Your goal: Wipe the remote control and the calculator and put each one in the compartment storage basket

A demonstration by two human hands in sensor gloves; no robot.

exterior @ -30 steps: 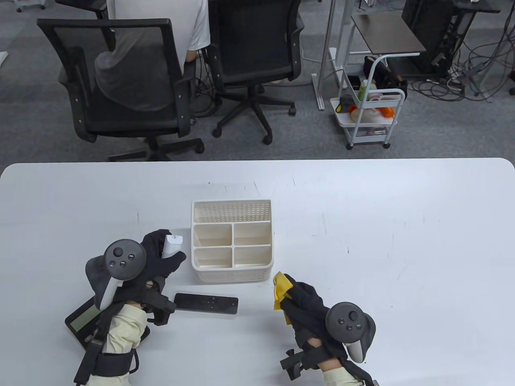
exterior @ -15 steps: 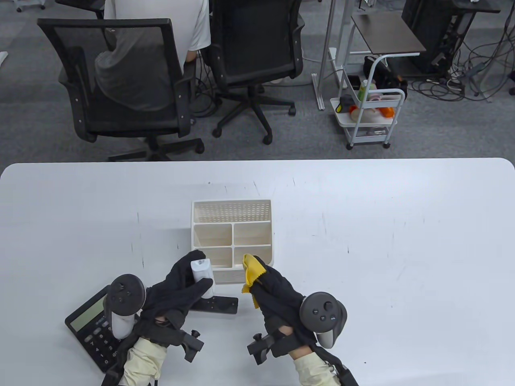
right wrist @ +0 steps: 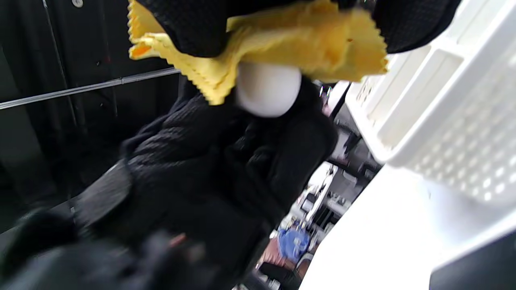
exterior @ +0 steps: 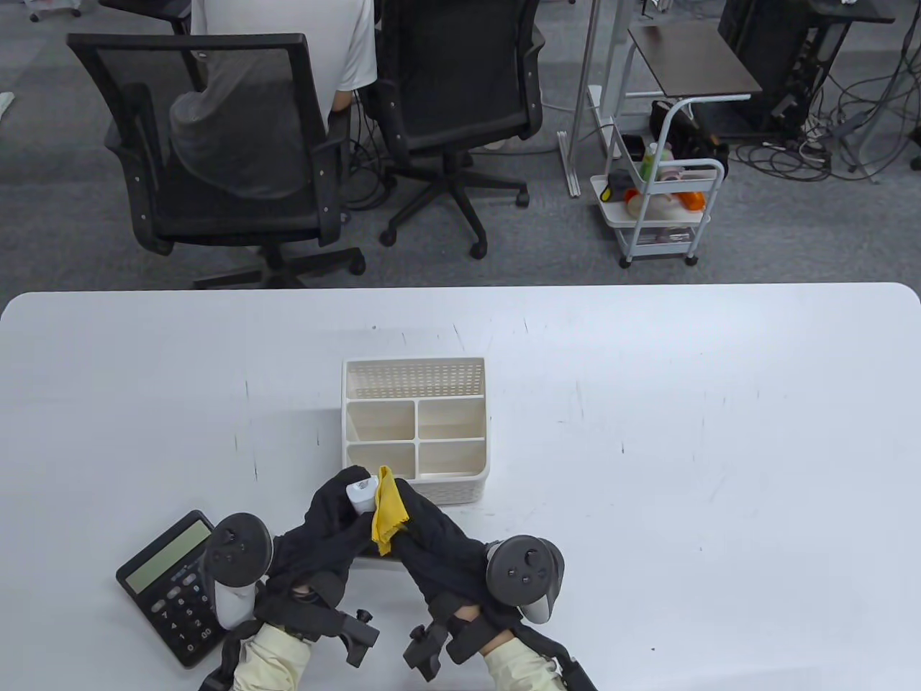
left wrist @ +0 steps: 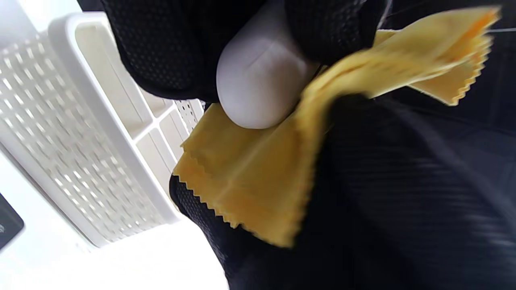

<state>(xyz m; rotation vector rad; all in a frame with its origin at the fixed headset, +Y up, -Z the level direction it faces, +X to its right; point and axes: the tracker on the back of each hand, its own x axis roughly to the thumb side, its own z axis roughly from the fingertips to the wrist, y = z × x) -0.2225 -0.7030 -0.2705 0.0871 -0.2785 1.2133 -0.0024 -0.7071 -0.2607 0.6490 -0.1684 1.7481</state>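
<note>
My left hand (exterior: 332,517) grips a white remote control (exterior: 359,495) above the table, just in front of the white compartment basket (exterior: 415,426). Its rounded end (left wrist: 258,88) sticks out of the black glove. My right hand (exterior: 424,529) holds a yellow cloth (exterior: 388,511) and presses it against the white remote (right wrist: 268,90). A black remote (exterior: 378,560) lies on the table under both hands, mostly hidden. The black calculator (exterior: 167,584) rests at the front left, beside my left wrist.
The basket (left wrist: 80,133) has a long rear compartment and several small front ones, all holding nothing. Beyond the table's far edge stand two black office chairs (exterior: 237,144), a seated person (exterior: 280,79) and a small white cart (exterior: 665,209).
My right hand swung left with the yellow cloth until it met the white remote. My left hand carried that remote from the basket's left side to its front, uncovering the calculator.
</note>
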